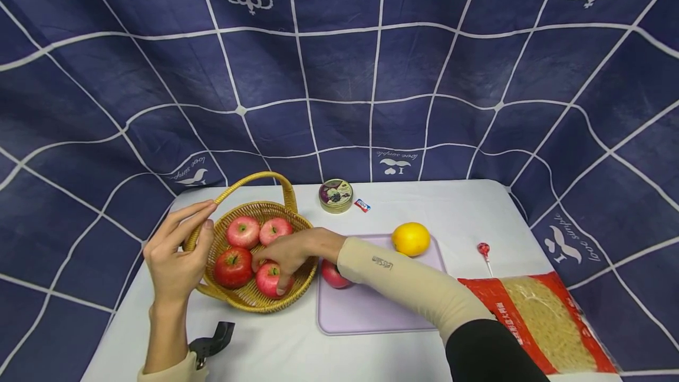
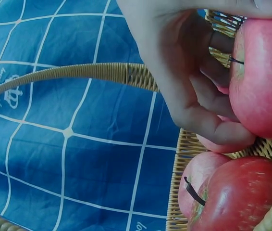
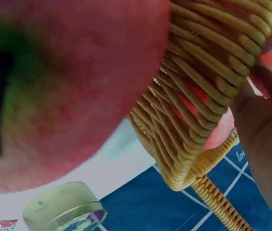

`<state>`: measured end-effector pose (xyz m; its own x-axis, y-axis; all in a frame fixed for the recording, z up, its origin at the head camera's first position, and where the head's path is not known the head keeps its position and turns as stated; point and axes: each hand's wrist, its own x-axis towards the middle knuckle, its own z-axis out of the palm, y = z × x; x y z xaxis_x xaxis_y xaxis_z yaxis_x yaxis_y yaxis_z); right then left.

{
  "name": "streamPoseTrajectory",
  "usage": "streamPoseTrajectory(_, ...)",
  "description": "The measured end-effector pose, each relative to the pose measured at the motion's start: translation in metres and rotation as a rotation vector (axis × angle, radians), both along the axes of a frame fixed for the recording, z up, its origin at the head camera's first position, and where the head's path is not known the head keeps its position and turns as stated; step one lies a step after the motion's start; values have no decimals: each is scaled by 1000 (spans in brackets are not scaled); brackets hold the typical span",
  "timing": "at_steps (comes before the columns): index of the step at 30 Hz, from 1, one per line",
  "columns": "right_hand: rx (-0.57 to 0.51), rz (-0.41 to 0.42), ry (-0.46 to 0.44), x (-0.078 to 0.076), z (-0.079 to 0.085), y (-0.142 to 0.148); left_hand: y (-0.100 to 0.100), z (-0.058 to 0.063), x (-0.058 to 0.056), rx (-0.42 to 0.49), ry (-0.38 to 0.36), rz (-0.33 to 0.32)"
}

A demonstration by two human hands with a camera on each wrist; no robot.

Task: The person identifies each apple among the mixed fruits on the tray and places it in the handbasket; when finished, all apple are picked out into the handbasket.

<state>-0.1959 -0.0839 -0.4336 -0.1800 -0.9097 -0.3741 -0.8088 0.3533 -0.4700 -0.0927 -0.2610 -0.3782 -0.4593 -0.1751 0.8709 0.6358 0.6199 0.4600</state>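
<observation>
A wicker basket (image 1: 261,309) holds several red and pink apples. My left hand (image 1: 180,252) pinches its arched handle (image 1: 254,176) between thumb and fingers at the left side. Reaching into the basket, my right hand (image 1: 289,250) grips a pink apple (image 1: 269,282) near the front right rim, thumb on one side and fingers on the other. In the left wrist view the right hand's bent fingers lie against that apple (image 2: 265,79), with a darker red apple (image 2: 244,197) below. Another apple (image 1: 333,276) rests on the lilac tray (image 1: 382,326), partly behind the right forearm.
On the tray's far side sits a yellow lemon-like fruit (image 1: 411,239). A round tin (image 1: 336,196) and a small wrapped sweet (image 1: 362,206) stand behind it. To the right are a red lollipop (image 1: 483,249) and a red-edged food packet (image 1: 549,323).
</observation>
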Motion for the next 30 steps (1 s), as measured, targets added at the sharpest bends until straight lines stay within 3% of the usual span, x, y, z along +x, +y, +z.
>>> streamPoseTrajectory(11,27,-37,-30,-2,11,-5,2,2,1,1,5,10)
streamPoseTrajectory(30,44,-68,-94,4,9,-10,3,3,2,4,6,3)
